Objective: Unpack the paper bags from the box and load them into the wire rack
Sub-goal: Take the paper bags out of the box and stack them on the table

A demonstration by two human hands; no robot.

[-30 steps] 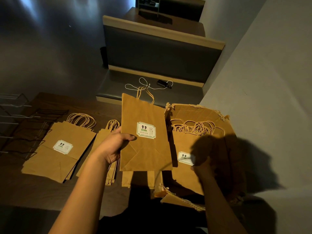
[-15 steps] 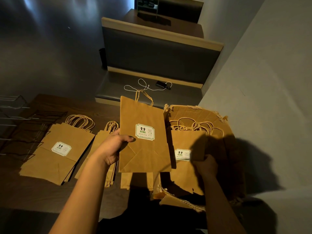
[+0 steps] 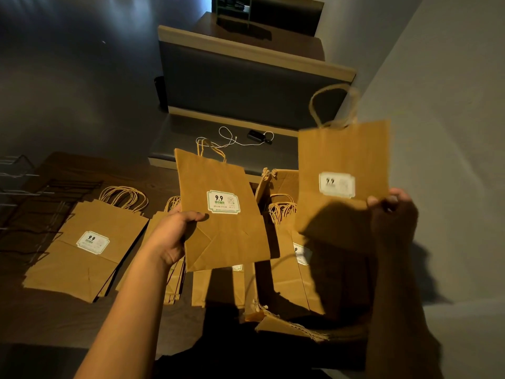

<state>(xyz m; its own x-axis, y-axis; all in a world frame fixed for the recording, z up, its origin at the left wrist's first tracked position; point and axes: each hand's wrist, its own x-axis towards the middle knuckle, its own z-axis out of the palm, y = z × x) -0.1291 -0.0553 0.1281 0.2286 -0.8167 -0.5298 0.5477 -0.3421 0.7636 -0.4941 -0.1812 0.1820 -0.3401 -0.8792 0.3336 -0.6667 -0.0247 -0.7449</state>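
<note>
Head view, room: dim booth, dark wooden table (image 3: 68, 318) against a grey wall.
Landmark: torn brown cardboard box (image 3: 276, 181) on the table.
Change: your right hand (image 3: 393, 214) has lifted a flat brown paper bag (image 3: 341, 160) up out of the box; half a second ago it was inside.
Meaning: one more unpacked, none racked.
Right hand: pinches that bag's lower right edge.
Left hand (image 3: 172, 236): grips a second labelled paper bag (image 3: 224, 214) left of the box.
Axis: both upright, handles away from you.
Wire rack (image 3: 16, 187): far left of the box.

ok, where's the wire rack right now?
In the head view the wire rack sits at the far left edge on the dark table, just left of the flat stack of paper bags; neither hand is near it.
</note>
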